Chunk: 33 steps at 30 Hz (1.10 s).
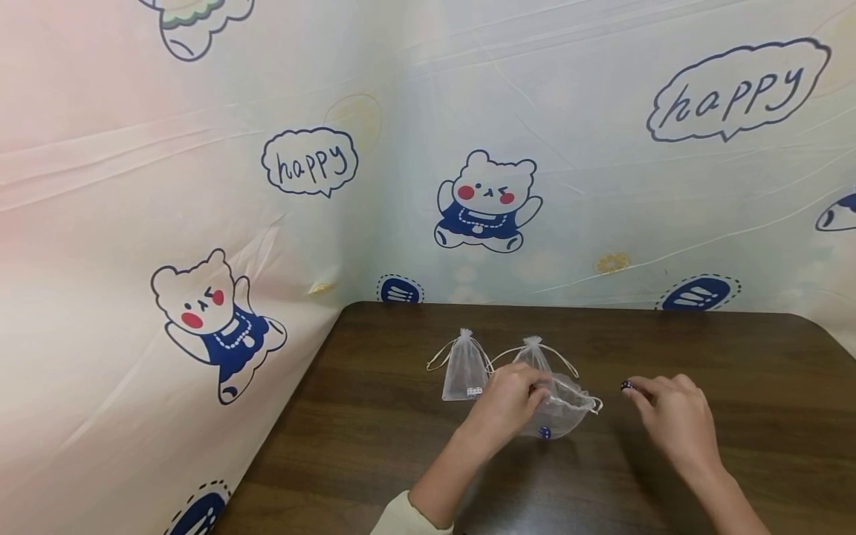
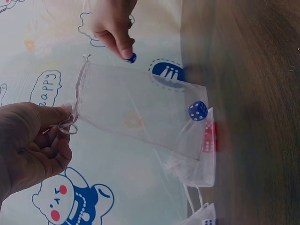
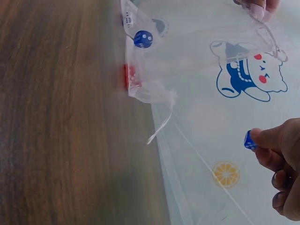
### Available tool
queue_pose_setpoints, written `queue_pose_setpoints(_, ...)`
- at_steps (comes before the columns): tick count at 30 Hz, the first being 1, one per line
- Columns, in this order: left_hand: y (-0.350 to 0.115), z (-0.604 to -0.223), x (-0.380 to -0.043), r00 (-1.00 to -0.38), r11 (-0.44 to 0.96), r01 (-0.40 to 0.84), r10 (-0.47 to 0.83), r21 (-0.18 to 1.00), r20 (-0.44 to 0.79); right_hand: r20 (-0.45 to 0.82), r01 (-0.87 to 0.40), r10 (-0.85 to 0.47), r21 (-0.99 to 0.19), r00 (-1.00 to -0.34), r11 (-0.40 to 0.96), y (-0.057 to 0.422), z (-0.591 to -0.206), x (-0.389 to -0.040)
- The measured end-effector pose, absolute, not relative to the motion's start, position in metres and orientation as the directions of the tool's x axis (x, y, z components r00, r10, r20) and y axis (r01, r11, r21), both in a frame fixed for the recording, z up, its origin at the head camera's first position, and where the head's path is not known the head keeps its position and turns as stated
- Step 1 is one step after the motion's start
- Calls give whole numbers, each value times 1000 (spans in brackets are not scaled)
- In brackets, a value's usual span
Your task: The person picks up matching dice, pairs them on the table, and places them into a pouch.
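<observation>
My left hand (image 1: 511, 401) pinches a sheer white drawstring bag (image 2: 136, 108) by its rim, near the cord. Low in the bag lies one blue die (image 2: 198, 111) with white pips, showing through the mesh. To the right of the bag, my right hand (image 1: 678, 420) pinches another blue die (image 3: 250, 140) between thumb and fingertips, apart from the bag. Behind the held bag stands a second sheer bag (image 1: 533, 355), tied at the top, with red dice (image 2: 209, 137) inside. A third tied bag (image 1: 458, 375) to the left contains white dice (image 1: 475, 391).
Everything is on or above a dark brown wooden table (image 1: 348, 446). Printed cloth (image 1: 401, 186) with cartoon bears and "happy" bubbles hangs along the table's back and left sides. Cords from the two tied bags spread out beside them.
</observation>
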State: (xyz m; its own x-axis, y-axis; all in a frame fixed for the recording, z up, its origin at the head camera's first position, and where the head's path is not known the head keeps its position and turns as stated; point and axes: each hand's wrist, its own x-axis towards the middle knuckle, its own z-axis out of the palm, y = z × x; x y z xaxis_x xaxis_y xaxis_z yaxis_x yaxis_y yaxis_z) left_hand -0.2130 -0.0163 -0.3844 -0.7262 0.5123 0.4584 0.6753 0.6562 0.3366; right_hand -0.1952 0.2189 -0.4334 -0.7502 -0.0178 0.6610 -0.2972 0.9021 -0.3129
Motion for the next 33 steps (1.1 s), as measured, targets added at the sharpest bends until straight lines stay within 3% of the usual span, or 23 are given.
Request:
queue_pose_setpoints(21,-14,-389,-211,-758,673,646,511,360,405,773,-356,90,-389,-628,850,209,-419,-190)
queue_pose_setpoints(33,-13,-391,-211,-756,665,649,515,369,404,876,-529,10,-301,-482,793,193,-405,-187)
